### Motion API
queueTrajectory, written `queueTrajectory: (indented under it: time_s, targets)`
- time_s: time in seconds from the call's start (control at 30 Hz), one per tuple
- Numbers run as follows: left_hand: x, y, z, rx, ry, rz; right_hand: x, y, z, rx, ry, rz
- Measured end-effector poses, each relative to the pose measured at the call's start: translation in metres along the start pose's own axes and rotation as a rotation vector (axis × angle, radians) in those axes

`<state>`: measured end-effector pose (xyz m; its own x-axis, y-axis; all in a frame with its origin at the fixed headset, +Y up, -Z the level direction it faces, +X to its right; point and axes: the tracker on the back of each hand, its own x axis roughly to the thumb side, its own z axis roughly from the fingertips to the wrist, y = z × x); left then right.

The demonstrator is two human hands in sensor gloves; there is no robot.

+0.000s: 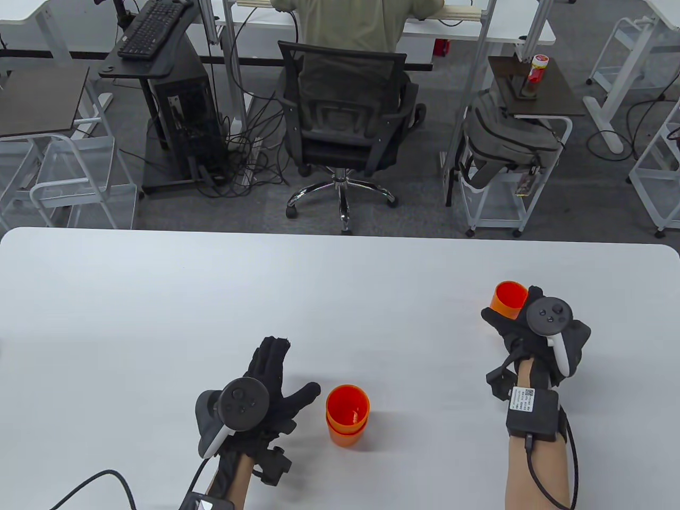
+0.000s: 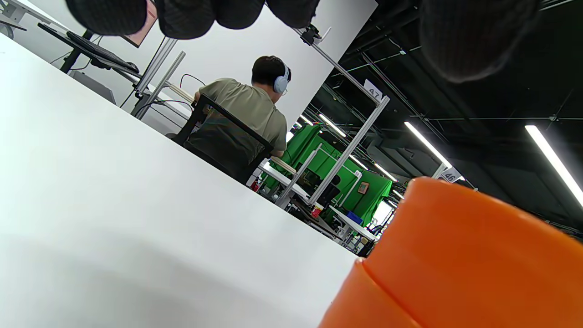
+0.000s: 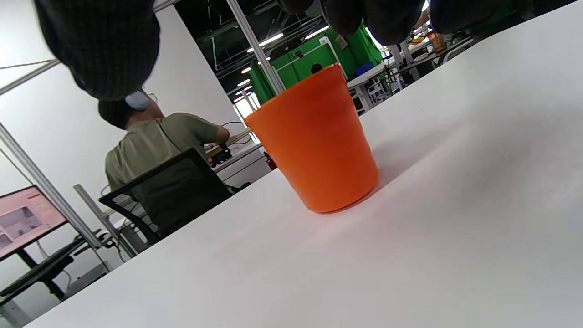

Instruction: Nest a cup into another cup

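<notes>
**Right hand closing in on the lone cup, stack waiting by the left**

Neither hand has a cup in its grasp, as far as the pictures show. In the table view the right hand [image 1: 536, 332] sits just behind the single orange plastic cup [image 1: 509, 300], fingers curled toward it; the right wrist view shows the cup [image 3: 316, 146] standing upright on the white table [image 1: 212, 297] with the thumb and fingertips [image 3: 98, 50] hanging spread above it and a gap between, so the hand is open around it, not yet gripping. The left hand [image 1: 265, 388] lies flat and open, fingers spread, just beside the stack of orange plastic cups [image 1: 347, 415], apart from it.

The stack already holds one cup inside another; its stepped seam shows in the left wrist view [image 2: 455, 264]. The lone cup probably goes into it next.

Both cups are smooth, glossy, thin-walled and tapered toward the base. That taper could let a cup slide down out of gloved fingers if pinched low. The stack looks light, and the left hand is not steadying it, so an off-centre insertion could tip it or push it along the slick table.
</notes>
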<state>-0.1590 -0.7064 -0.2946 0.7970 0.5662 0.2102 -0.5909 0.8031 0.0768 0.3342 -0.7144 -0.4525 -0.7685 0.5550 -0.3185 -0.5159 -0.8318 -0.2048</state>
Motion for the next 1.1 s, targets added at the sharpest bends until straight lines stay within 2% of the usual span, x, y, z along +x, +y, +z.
queueTrajectory:
  time_s: [0.17, 0.3, 0.47, 0.57, 0.83, 0.97, 1.1]
  targets:
    - [-0.007, 0.0, 0.0, 0.017, 0.022, 0.009, -0.001, 0.007, -0.028, 0.006, 0.051, 0.046]
    - [-0.014, -0.001, -0.002, 0.015, 0.049, 0.003, -0.001, 0.013, -0.04, 0.04, 0.068, 0.089]
    - [-0.021, -0.003, -0.002, 0.004, 0.077, 0.002, -0.003, 0.023, -0.047, 0.095, 0.098, 0.075]
    - [-0.025, -0.004, -0.003, 0.006, 0.088, -0.008, -0.003, 0.024, -0.047, 0.039, 0.096, 0.084]
    - [-0.032, -0.003, -0.002, 0.008, 0.112, -0.037, 0.0, 0.02, -0.039, 0.011, 0.05, 0.013]
    - [-0.033, -0.001, -0.002, 0.016, 0.114, -0.036, 0.023, 0.01, -0.023, 0.008, -0.073, 0.024]
    - [-0.034, -0.001, -0.001, 0.017, 0.114, -0.031, 0.062, -0.001, 0.006, 0.066, -0.242, 0.02]
